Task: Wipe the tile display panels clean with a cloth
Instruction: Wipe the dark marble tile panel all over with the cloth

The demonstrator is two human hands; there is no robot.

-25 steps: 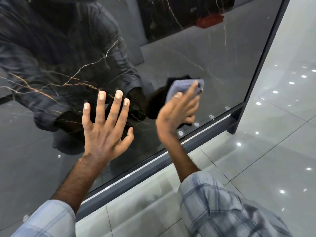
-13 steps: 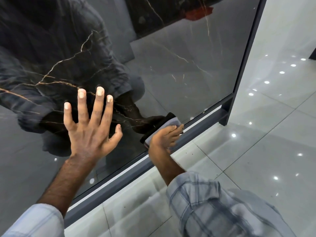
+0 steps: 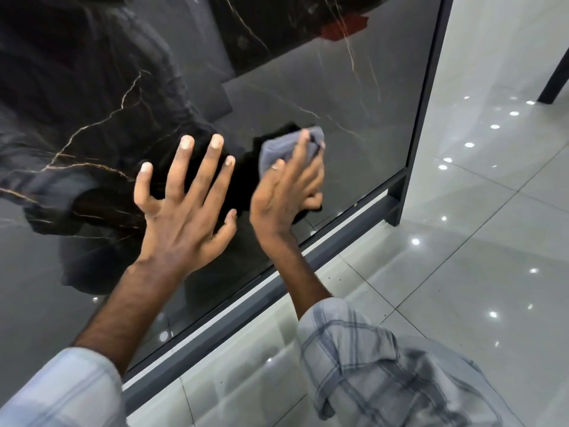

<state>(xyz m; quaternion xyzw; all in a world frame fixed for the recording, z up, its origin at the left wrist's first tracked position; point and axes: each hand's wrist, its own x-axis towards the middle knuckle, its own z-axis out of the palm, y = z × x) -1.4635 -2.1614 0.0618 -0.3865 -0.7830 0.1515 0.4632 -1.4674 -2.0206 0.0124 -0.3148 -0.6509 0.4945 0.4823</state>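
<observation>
A glossy black tile panel (image 3: pixel 363 97) with thin gold veins stands upright in a dark grey metal frame (image 3: pixel 429 87). My left hand (image 3: pixel 184 217) lies flat against the panel with its fingers spread. To its right, my right hand (image 3: pixel 286 192) presses a folded grey cloth (image 3: pixel 277 146) against the panel, fingers laid over the cloth and slightly bent. Most of the cloth is hidden under that hand. The panel mirrors my arms and shirt.
The frame's bottom rail (image 3: pixel 308 266) runs diagonally just above a shiny white tiled floor (image 3: pixel 462 257) dotted with light reflections. The frame's right post ends in a foot (image 3: pixel 395 208). A dark leg of another stand (image 3: pixel 554 84) shows at the far right.
My right hand has carried the cloth up the panel from near the bottom rail. The left hand stays flat on the panel. The camera view has shifted.
</observation>
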